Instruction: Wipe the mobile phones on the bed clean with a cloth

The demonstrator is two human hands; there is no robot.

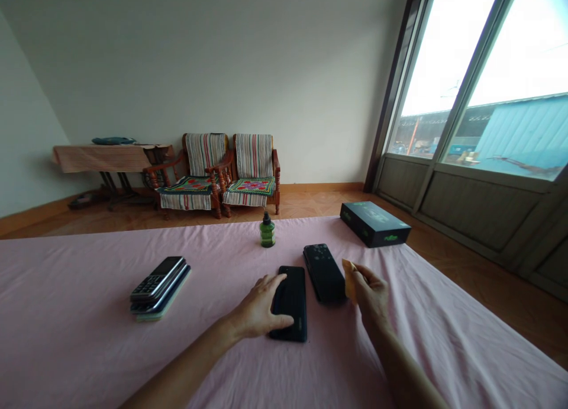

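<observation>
My left hand (261, 307) lies flat with fingers spread over a black phone (293, 305) that rests on the pink cloth. My right hand (370, 293) is closed around a small yellowish cloth or pad (349, 277), beside a second black phone (324, 272) lying just left of it. A small green bottle (267, 230) stands upright beyond both phones.
A stack of keypad phones (158, 286) lies on the left of the pink-covered table (89, 350). A dark box with green print (375, 223) sits at the far right corner. Two wooden chairs (219, 173) and a side table (109, 157) stand by the wall; large windows (488, 83) on the right.
</observation>
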